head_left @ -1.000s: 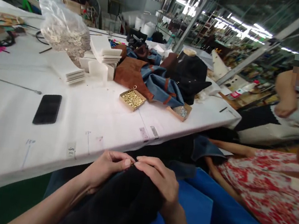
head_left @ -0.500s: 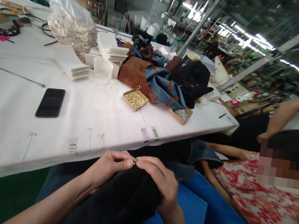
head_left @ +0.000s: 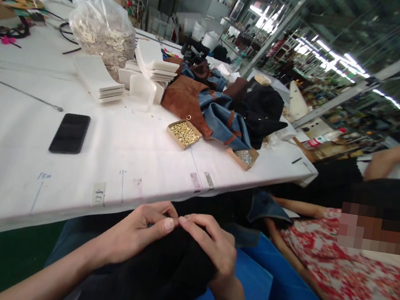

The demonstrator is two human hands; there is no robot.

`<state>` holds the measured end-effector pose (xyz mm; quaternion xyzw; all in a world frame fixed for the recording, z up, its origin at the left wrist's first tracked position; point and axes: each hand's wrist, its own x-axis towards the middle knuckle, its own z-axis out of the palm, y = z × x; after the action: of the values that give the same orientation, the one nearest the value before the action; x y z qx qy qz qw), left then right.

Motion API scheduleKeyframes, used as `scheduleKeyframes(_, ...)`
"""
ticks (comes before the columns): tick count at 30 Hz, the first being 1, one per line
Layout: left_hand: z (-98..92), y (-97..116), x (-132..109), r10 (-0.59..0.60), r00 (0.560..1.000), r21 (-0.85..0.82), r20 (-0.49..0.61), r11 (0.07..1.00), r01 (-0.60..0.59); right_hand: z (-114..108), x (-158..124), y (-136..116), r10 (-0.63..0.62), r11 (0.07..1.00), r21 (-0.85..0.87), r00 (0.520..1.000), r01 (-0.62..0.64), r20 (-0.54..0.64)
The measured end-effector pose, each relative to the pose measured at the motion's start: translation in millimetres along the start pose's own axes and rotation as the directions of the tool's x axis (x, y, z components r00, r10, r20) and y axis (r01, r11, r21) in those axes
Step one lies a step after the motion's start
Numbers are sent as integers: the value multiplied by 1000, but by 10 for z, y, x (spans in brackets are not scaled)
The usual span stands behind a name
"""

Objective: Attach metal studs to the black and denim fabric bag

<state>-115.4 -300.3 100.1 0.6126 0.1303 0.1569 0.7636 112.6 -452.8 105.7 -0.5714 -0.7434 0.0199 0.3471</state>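
Observation:
Black fabric (head_left: 162, 275) lies bunched over my lap, below the table's front edge. My left hand (head_left: 147, 227) pinches its upper edge between thumb and fingers. My right hand (head_left: 214, 245) grips the same edge from the other side, its fingertips almost meeting those of the left. Whatever small piece may sit between the fingertips is hidden now. On the table beyond my hands stands a small cardboard box of gold-coloured metal pieces (head_left: 184, 134). To its right is another small box with silvery pieces (head_left: 244, 156).
A phone (head_left: 70, 134) lies on the white table (head_left: 112, 132). Behind it are stacked white pads (head_left: 99, 80), a plastic bag of small pieces (head_left: 101, 30), brown suede (head_left: 185, 97) and blue material (head_left: 223, 118). At right sits a person in a red-and-white floral garment (head_left: 347, 272).
A tiny shiny piece between my fingertips was visible before and is now covered. My left fingers have curled slightly more. The view has shifted a little; the co-worker at right has moved slightly.

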Motion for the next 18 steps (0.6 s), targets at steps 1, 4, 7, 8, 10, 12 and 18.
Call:
scheduleKeyframes(1,5,-18,4,-8,1000,-46,7,999,8,9,-3,23,-2,1000,-14,1000,1,-11)
scheduleKeyframes(4,36,-98,6,-31,998,-344,50,938,47,-36,51,56,0,999,-45,999,-2,-43)
scheduleKeyframes(7,53,-185,-6,-39,997,-559,67,826,70,-136,196,58,24,1000,15,1000,-24,17)
scheduleKeyframes(8,51,-213,-8,-40,997,-567,59,821,66,-160,256,67,29,998,57,998,-32,62)
scheduleKeyframes(10,36,-266,-6,-57,998,-558,18,828,58,-176,375,108,22,992,124,991,-39,135)
scheduleKeyframes(12,13,-320,10,-91,995,-587,-27,807,58,-156,490,180,-3,990,142,984,-23,180)
scheduleKeyframes(18,-188,-371,159,-81,988,-588,-130,809,-11,-121,1012,435,-16,985,169,943,-43,333)
